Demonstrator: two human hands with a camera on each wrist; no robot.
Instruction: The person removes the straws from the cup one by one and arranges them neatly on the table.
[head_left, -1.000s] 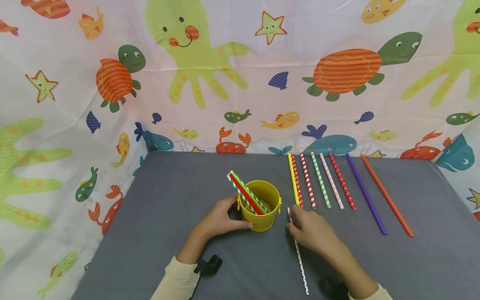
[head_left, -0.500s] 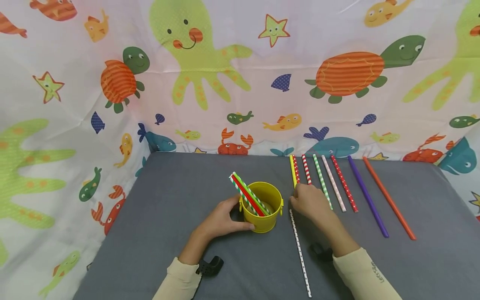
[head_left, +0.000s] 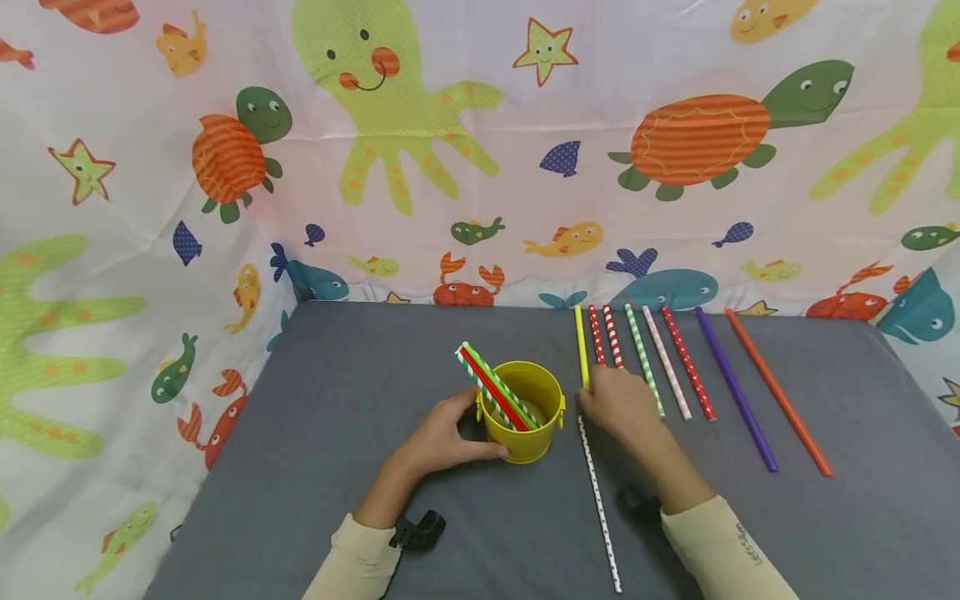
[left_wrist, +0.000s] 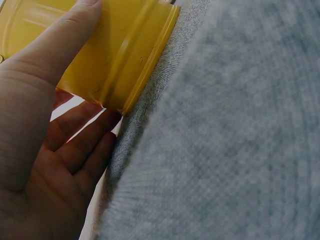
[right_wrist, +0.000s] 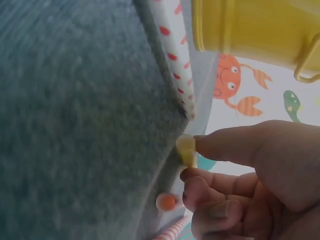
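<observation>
Behind the yellow bucket (head_left: pixel 527 450), a white backdrop (head_left: pixel 660 42) printed with sea creatures; beneath the bucket, a grey surface (head_left: pixel 375 367). Hands apart: left hand (head_left: pixel 448 437) clasped round the bucket's left side, thumb against the wall; right hand (head_left: pixel 626 404), just right of the bucket, pinching the near end of a yellow straw (head_left: pixel 582 346), far end toward the backdrop. Inside the bucket, leaning over the far left rim, red and green straws (head_left: pixel 491 389). Right and nearer than the bucket, a white spotted straw (head_left: pixel 597 500). Farther right of the bucket, dotted and striped straws (head_left: pixel 642 354), a purple straw (head_left: pixel 736 389), an orange straw (head_left: pixel 777 392).
</observation>
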